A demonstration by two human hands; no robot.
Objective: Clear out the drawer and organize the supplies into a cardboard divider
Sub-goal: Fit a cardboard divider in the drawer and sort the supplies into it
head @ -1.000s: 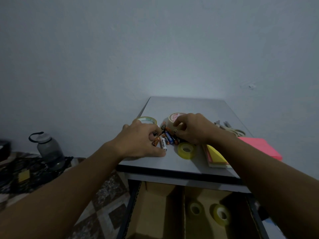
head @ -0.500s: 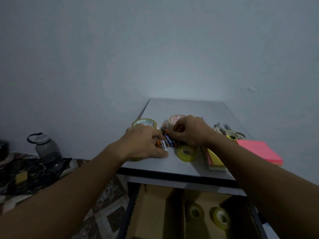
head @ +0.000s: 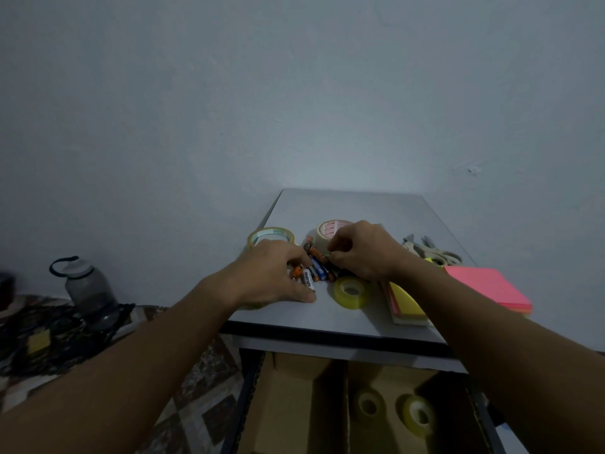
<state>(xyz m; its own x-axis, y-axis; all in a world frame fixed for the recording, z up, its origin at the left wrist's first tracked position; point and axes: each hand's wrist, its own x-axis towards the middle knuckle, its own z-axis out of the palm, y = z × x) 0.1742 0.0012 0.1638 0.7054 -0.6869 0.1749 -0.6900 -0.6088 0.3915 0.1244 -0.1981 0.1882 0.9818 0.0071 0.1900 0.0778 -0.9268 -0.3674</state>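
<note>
Batteries (head: 314, 271) stay bunched between the grips on the worktop (head: 360, 208), barely moved this past second. Right hand (head: 360, 253) pinches one; left hand (head: 271, 276) curls against them, hold unclear. Gathering continues, and the cardboard divider (head: 294, 404) waits below.

The grey bench top (head: 360, 208) looked smooth and matt. The small yellowish tape roll (head: 351, 293) was glossy, clear plastic. The pink sticky-note pad (head: 484, 286) was matt paper; the brown drawer divider (head: 294, 404) was dull cardboard.
</note>
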